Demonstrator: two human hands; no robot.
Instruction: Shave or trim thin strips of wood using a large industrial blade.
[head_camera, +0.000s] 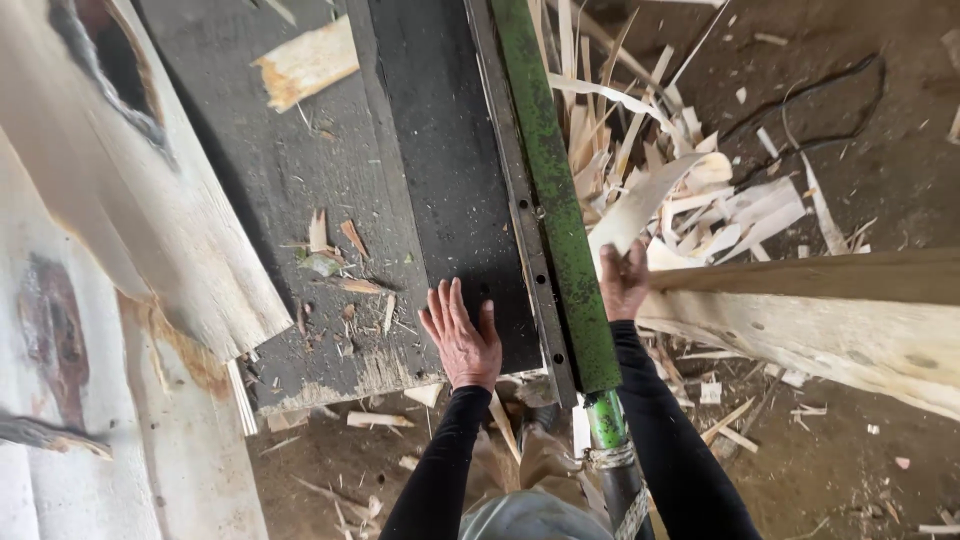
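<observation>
nearest the camera, two arms in black sleeves reach forward over a dirt floor (830, 470) littered with wood chips. between the arms a green-painted pipe end (607, 420) leads up into a long green metal bar (555, 190), which runs away along the edge of a dark work table (440, 170).

the left hand (462, 335) lies flat on the near edge of that dark table, fingers spread and open, gripping nothing. small wood scraps (335, 265) sit on the table just left of and beyond it.

the right hand (624, 282) is just right of the green bar, closed around the lower end of a pale curved veneer strip (640, 205), which rises away from the hand toward a heap of veneer offcuts (690, 170) on the floor. a thick pale wooden plank (830, 320) crosses from the right edge in to just beside this hand.

at the left, broad pale veneer sheets (130, 200) overlap the table. farther off, a torn piece of veneer (305, 65) lies on the dark table top.
</observation>
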